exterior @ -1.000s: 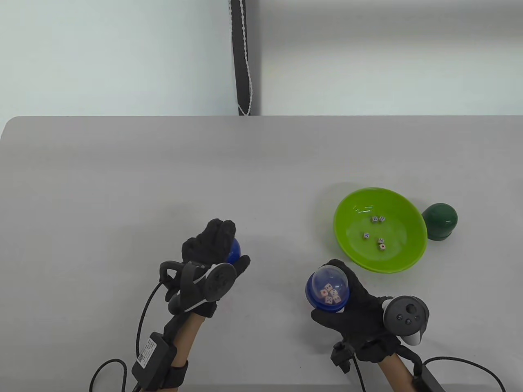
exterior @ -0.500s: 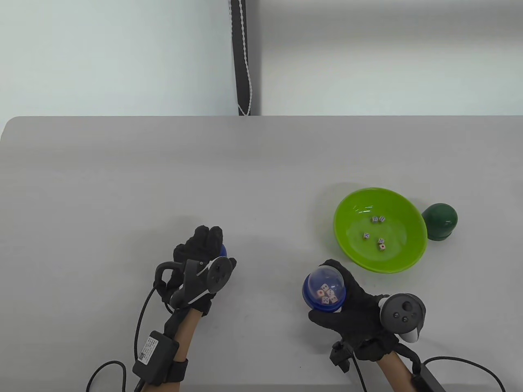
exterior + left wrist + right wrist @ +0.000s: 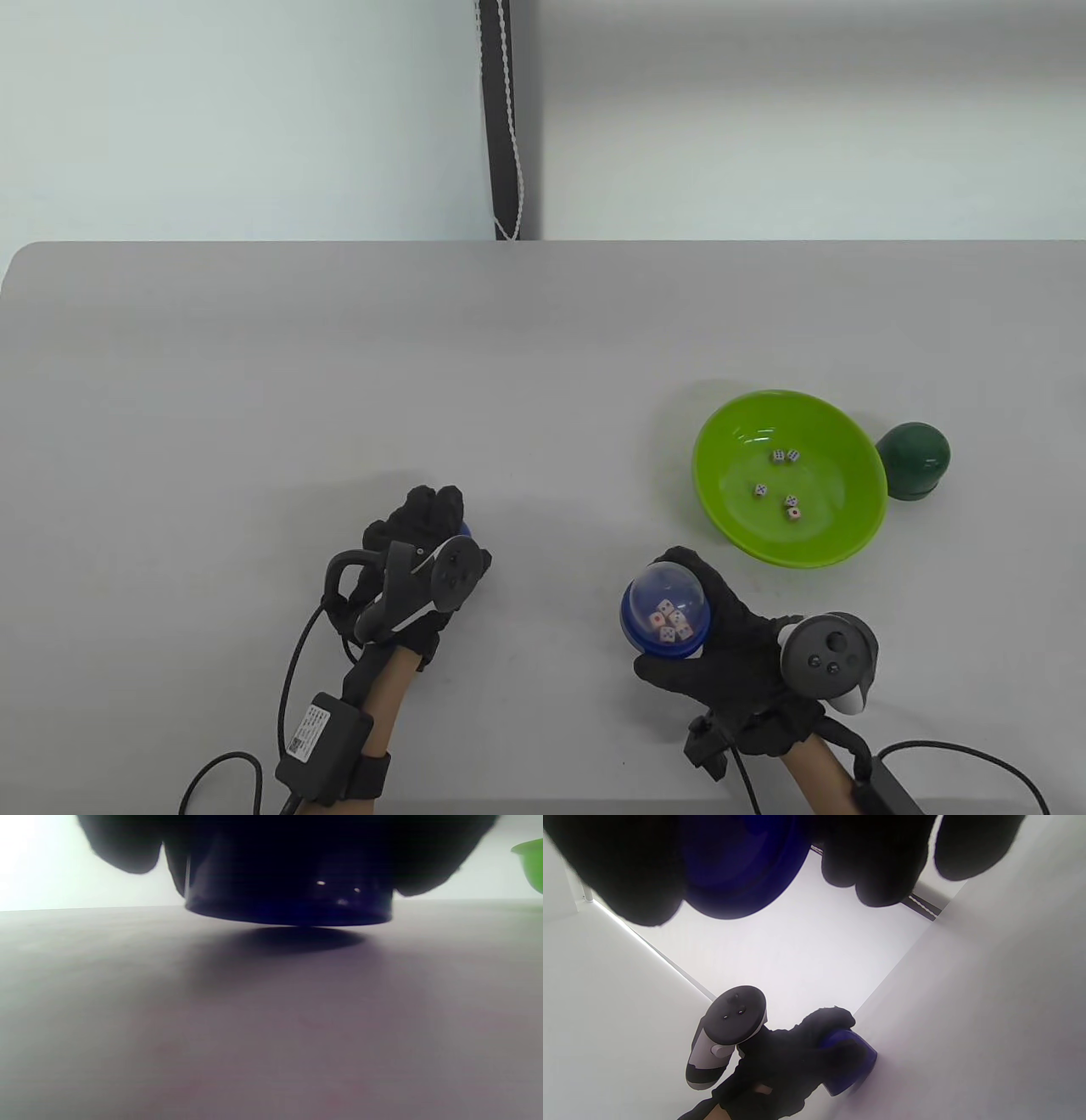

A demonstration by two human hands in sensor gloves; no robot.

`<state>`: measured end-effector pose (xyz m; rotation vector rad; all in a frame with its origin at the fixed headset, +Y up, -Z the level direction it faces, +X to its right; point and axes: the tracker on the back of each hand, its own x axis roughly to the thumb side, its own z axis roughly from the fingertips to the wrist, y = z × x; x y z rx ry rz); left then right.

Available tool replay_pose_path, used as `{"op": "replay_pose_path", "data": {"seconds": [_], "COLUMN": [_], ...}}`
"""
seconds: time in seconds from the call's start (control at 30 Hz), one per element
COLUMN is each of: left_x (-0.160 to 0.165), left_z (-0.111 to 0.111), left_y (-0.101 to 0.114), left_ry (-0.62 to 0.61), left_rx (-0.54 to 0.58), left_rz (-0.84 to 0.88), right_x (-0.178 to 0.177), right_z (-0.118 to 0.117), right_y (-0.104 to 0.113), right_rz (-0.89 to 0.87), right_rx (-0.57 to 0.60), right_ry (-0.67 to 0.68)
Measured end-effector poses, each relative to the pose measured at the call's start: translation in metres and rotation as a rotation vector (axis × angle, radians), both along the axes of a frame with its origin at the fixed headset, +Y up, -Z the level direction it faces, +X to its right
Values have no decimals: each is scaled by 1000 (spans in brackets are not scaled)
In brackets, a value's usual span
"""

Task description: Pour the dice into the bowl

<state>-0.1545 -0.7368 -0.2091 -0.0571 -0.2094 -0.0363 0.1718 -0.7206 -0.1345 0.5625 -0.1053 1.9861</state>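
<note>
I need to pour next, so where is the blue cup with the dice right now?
In the table view, the blue plastic cup holding white dice sits in the right hand, low right of centre, just below-left of the green bowl.

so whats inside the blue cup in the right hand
The right hand holds the blue cup tilted, its clear dome showing about five white dice inside. The palm covers the cup's far side, so any dice hidden there can't be counted.

Black sensor gloves, dark grey trackers, bare forearms, black wrist cables.
</note>
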Motion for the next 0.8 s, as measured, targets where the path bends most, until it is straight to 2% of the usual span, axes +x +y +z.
{"op": "replay_pose_path", "data": {"seconds": [0.1, 0.37, 0.5, 0.57, 0.7, 0.8], "left_x": [1, 1, 1, 3, 23, 53], "left_z": [-1, 0, 8, 15, 34, 50], "left_y": [-3, -2, 14, 29, 64, 83], "left_ry": [-1, 8, -23, -47, -186, -317], "left_rx": [-40, -46, 16, 57, 145, 109], "left_rz": [-9, -9, 6, 98, 447, 748], "right_x": [0, 0, 3, 5, 9, 6], "right_z": [0, 0, -1, -2, -3, -4], "right_y": [0, 0, -1, -2, 0, 1], "right_rz": [3, 2, -1, 12, 15, 12], "right_rx": [3, 7, -2, -1, 1, 8], "right_ry": [2, 6, -9, -30, -47, -34]}}
